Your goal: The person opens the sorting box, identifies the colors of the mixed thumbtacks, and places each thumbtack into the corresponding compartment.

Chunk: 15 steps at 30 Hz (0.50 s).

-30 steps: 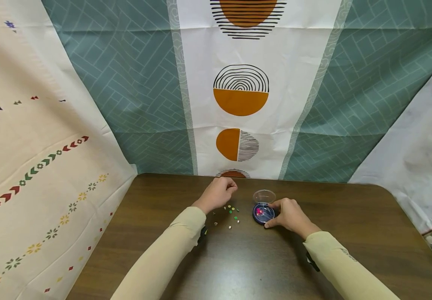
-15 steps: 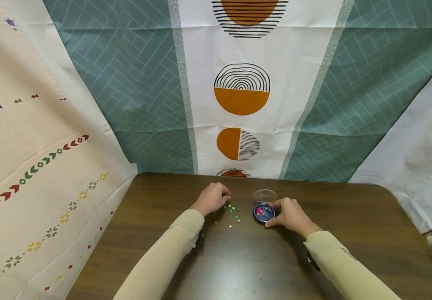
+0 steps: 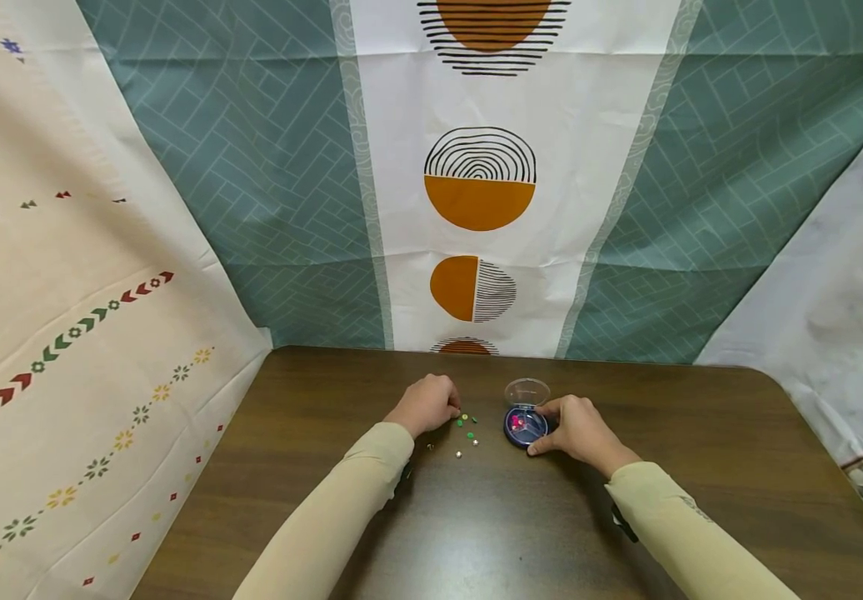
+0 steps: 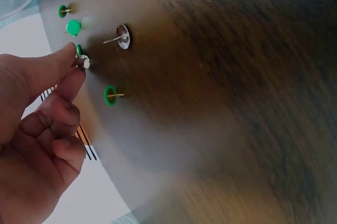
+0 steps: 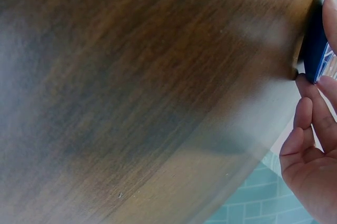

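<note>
The left hand pinches a silver-headed tack between thumb and forefinger; which way its pin points cannot be told. The round blue case lies to that hand's right, slightly nearer the person, with loose green tacks between. The right hand is closer, gripping the case from its right side; pink pieces sit in the compartment facing the left hand.
</note>
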### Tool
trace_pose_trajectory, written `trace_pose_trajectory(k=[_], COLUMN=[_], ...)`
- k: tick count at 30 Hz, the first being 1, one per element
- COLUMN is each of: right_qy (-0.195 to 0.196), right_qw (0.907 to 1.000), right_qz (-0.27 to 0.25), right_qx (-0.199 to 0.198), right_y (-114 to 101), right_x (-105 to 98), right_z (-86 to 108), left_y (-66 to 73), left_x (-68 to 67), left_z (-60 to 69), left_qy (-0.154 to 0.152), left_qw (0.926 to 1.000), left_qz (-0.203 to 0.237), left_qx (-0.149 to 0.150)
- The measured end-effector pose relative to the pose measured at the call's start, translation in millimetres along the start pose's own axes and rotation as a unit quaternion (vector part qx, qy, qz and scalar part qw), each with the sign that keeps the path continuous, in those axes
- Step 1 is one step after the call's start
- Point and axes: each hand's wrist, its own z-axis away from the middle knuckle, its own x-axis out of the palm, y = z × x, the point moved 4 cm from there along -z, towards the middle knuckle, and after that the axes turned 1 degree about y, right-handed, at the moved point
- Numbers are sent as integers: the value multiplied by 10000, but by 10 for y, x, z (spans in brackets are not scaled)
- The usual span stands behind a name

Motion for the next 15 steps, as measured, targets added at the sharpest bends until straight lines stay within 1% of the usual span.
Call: trace_pose_trajectory(k=[15], right_qy=[-34], right_qw=[10000], right_qz=[-5], right_qx=[19], right_y=[-5], right_x=[-4], right_z=[8], left_y=[2], left_x=[25], left_z=[3], left_qy=[44], left_qw=[9999], left_qz=[84], left_qx=[60])
